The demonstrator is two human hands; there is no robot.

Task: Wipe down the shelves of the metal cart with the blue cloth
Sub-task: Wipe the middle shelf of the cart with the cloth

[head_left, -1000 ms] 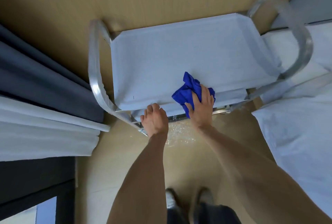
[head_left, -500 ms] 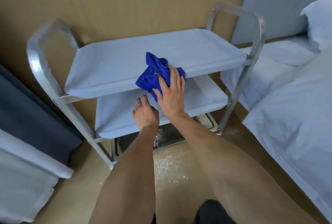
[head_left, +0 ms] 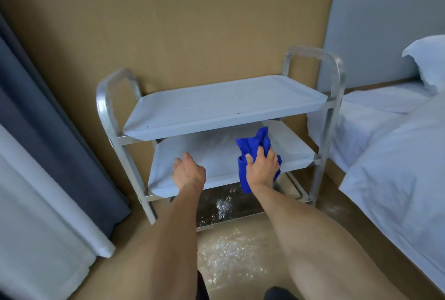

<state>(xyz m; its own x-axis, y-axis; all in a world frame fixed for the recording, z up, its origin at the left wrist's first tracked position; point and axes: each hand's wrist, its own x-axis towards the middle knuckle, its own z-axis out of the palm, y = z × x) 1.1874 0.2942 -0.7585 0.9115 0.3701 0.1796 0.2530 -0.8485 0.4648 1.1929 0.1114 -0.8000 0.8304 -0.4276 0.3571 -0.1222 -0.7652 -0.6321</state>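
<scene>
The metal cart [head_left: 106,111] stands against the tan wall, with a pale top shelf [head_left: 216,104], a pale middle shelf [head_left: 216,157] and a dark bottom shelf [head_left: 228,208]. My right hand [head_left: 262,169] is shut on the crumpled blue cloth [head_left: 255,143] and presses it on the right front part of the middle shelf. Part of the cloth hangs over the shelf's front edge. My left hand [head_left: 189,173] rests on the front left of the middle shelf, fingers loosely curled, holding nothing.
A bed with white sheets [head_left: 397,167] and a pillow [head_left: 428,61] lies close on the right. Grey and white curtains [head_left: 36,155] hang on the left. The shiny floor [head_left: 228,256] in front of the cart shows bright speckles.
The view dropped and pulled back from above the cart. My right hand carried the cloth from the top shelf's front edge down onto the middle shelf. My left hand moved to the middle shelf's front left.
</scene>
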